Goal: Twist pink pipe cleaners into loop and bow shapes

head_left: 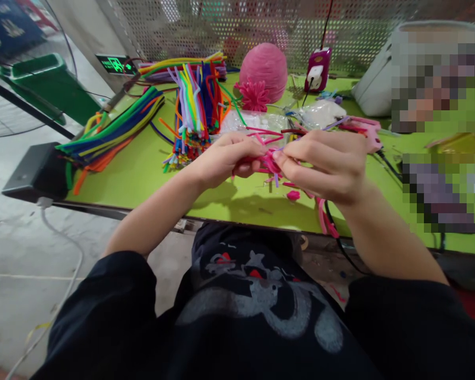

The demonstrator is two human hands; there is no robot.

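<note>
Pinching a small bundle of pink pipe cleaners (267,162) between them, the left hand (225,158) and right hand (324,163) meet just above the green counter (142,174). Each grip is pressed together on the pink stems: the left thumb and fingers clamp one side, the right fingertips nip the other, with a lilac strand poking out between them. The piece looks partly formed, a tight cluster of bent stems and not yet a finished shape like the pink flower (254,95) lying farther back beside the pink ball (263,66). Loose pink offcuts (293,195) lie on the counter under the hands. Plenty of stock is unused: a multicoloured pile of pipe cleaners (196,113) and a fanned bundle (111,129) to the left.
</note>
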